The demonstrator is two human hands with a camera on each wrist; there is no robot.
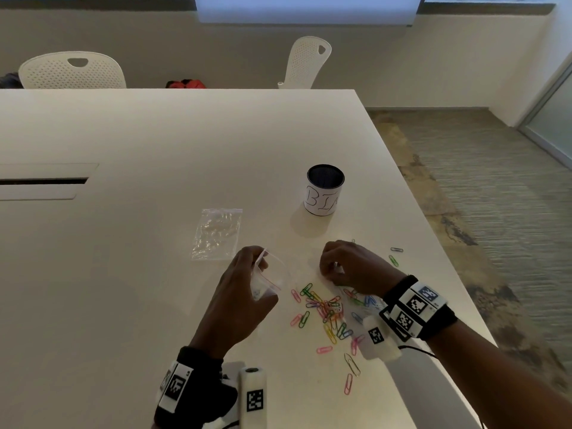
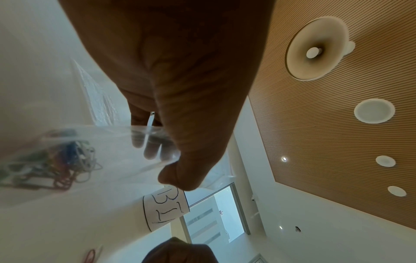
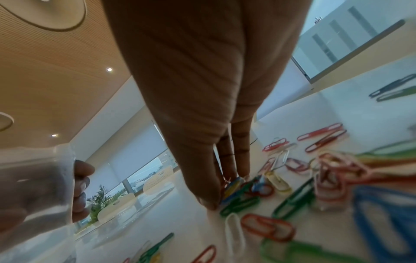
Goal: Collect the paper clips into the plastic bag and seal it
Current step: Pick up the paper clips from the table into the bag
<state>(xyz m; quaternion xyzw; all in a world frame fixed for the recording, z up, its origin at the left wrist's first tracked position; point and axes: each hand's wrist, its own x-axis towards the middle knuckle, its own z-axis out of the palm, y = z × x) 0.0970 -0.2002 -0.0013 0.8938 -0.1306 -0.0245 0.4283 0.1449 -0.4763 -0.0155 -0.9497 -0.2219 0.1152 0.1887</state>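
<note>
My left hand (image 1: 261, 267) holds a clear zip bag (image 1: 272, 278) upright, pinching its mouth between thumb and fingers. In the left wrist view, my left hand (image 2: 162, 160) grips the bag (image 2: 112, 151), and several coloured clips (image 2: 60, 163) lie inside it. A pile of coloured paper clips (image 1: 328, 311) is spread on the white table (image 1: 123, 134) just right of the bag. My right hand (image 1: 332, 269) is at the pile's far edge with its fingers curled. The right wrist view shows my right hand (image 3: 225, 188) pinching a few clips (image 3: 234, 185) on the tabletop, with the bag (image 3: 33, 186) to its left.
A second clear bag (image 1: 216, 233) lies flat beyond my left hand. A dark cup with a white "BIN" label (image 1: 325, 190) stands behind the pile. Stray clips (image 1: 394, 258) lie near the table's right edge. Two white chairs (image 1: 72, 71) stand at the far side.
</note>
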